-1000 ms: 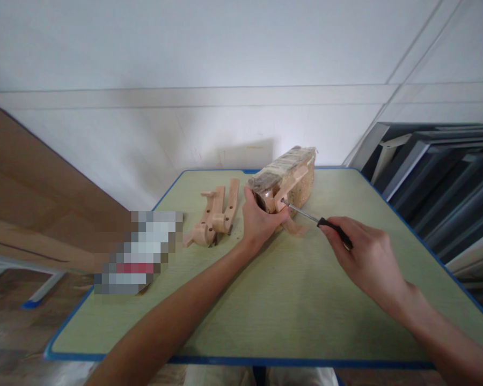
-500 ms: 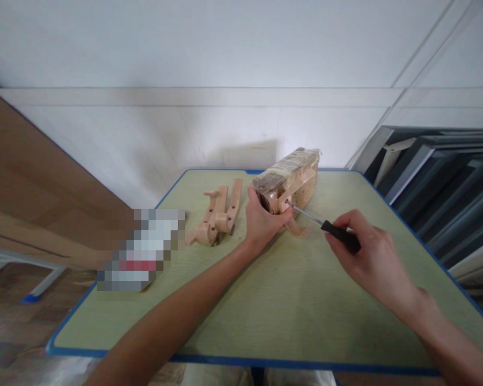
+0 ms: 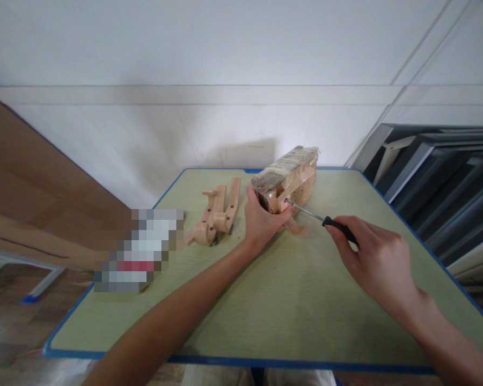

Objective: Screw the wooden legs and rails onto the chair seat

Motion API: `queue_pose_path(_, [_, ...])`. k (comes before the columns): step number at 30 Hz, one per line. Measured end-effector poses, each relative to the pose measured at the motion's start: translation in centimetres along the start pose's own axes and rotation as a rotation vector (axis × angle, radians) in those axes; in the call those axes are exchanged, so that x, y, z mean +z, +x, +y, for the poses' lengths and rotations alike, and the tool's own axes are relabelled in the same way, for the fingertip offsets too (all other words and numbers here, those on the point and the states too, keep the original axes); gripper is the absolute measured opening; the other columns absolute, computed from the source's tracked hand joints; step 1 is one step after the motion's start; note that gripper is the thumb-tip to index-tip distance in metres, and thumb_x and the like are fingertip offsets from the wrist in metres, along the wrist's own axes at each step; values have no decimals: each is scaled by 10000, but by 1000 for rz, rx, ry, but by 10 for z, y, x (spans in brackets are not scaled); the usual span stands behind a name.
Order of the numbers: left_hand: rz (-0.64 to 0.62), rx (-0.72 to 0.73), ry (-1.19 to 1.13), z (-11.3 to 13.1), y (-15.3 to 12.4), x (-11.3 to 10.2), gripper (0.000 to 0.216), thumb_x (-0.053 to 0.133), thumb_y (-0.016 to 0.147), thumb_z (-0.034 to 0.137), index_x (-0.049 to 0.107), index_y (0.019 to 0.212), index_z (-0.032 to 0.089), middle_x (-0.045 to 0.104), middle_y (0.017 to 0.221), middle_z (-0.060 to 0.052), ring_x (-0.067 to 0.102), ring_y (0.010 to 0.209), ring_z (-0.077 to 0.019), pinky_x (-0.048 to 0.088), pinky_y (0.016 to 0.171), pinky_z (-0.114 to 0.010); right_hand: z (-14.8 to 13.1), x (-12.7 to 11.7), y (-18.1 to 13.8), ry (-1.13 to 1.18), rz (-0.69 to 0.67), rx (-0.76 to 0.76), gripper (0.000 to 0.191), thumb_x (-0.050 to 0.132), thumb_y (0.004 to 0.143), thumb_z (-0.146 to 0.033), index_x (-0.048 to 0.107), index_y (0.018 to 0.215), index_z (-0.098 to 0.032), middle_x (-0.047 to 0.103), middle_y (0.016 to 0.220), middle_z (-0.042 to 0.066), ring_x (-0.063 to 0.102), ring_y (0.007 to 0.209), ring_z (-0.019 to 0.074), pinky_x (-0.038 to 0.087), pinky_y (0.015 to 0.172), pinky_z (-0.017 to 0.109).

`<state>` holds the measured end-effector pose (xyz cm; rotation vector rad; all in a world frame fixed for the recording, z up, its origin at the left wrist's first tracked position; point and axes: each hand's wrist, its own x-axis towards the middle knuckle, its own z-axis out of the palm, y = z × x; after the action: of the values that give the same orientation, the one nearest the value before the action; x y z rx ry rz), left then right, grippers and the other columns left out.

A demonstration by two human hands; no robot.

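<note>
A screwdriver with a black handle is pinched in my right hand. Its metal shaft points left, and the tip meets a dark hole or screw at the near end of a pale wooden strip. That strip lies along the side of a box-like block wrapped in clear tape. My left hand clasps the near end of block and strip, thumb on the strip's lower side; its other fingers are partly hidden. Left of it lie several wooden pieces with drilled holes.
The green table has a blue edge. A blurred-out flat item lies on its left side. A large brown board stands at the left, dark framed panels lean at the right, and a white wall rises behind.
My right fingers have shifted their grip on the screwdriver handle, and the hand looks slightly turned. The screwdriver tip stays at the same spot, and my left hand keeps its hold.
</note>
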<state>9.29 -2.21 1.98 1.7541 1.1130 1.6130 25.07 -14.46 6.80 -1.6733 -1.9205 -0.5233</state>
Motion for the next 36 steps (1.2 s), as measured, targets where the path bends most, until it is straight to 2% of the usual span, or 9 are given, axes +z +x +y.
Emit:
queue_pose_path(5, [-9, 9, -8, 0, 0, 0, 583, 740, 558, 344, 388, 1003, 212, 581, 861, -27, 587, 859, -211, 470, 728, -339, -1, -1, 0, -39, -33, 16, 210, 468, 871, -334, 607, 849, -179, 663, 677, 11, 608, 539, 157, 310, 477, 259])
queue_pose_path(9, [-22, 13, -13, -1, -1, 1, 568, 732, 578, 334, 378, 1007, 219, 575, 858, -22, 587, 846, -204, 475, 705, -331, 0, -1, 2, 123, -132, 53, 206, 429, 892, -331, 569, 855, -185, 650, 700, 13, 604, 561, 146, 364, 516, 250])
queue_pose_path(11, [-19, 18, -11, -1, -1, 0, 550, 730, 584, 329, 378, 994, 225, 577, 847, -17, 587, 840, -206, 473, 715, -341, 1, 0, 3, 209, -177, 82, 162, 482, 864, -345, 528, 891, -192, 640, 722, 10, 611, 588, 143, 390, 527, 239])
queue_pose_path(13, [-12, 18, -8, 0, 0, 0, 542, 731, 583, 330, 378, 982, 228, 582, 844, -16, 586, 843, -212, 470, 730, -356, 1, 0, 3, 263, -187, 111, 209, 568, 806, -331, 475, 932, -193, 632, 751, 12, 613, 603, 144, 406, 519, 230])
queue_pose_path(16, [-6, 5, -9, 0, 2, -1, 558, 739, 566, 337, 381, 979, 224, 587, 860, -24, 589, 851, -218, 470, 735, -364, 0, -1, 3, 306, -175, 96, 211, 587, 776, -226, 432, 915, -193, 600, 764, 14, 592, 599, 132, 411, 517, 224])
queue_pose_path(21, [-15, -8, -20, -1, 4, -1, 574, 746, 556, 327, 381, 987, 220, 591, 875, -34, 596, 817, -200, 480, 700, -343, -2, -6, 6, 305, -49, -42, 59, 544, 806, -148, 513, 852, -168, 534, 820, 36, 546, 688, 113, 430, 615, 222])
queue_pose_path(26, [-38, -5, 6, 2, 2, -2, 591, 740, 562, 338, 375, 1007, 204, 594, 866, -30, 597, 782, -179, 470, 680, -312, 1, -6, 4, 237, 112, -109, 150, 620, 771, -163, 606, 919, -144, 559, 735, 12, 521, 590, 77, 391, 517, 191])
queue_pose_path(32, [-29, -6, 25, 5, 1, -2, 572, 721, 585, 303, 373, 1029, 205, 586, 823, -16, 593, 776, -182, 458, 686, -306, 4, -3, 0, 135, 128, -107, 169, 610, 793, -227, 617, 931, -130, 654, 738, 24, 594, 598, 103, 415, 544, 212])
queue_pose_path(36, [-16, -10, 19, 4, 1, -1, 558, 723, 571, 299, 374, 997, 207, 587, 837, -19, 596, 795, -190, 462, 693, -311, 0, -3, 0, 92, 166, -86, 138, 608, 796, -253, 598, 876, -141, 645, 660, -8, 555, 491, 71, 376, 475, 195])
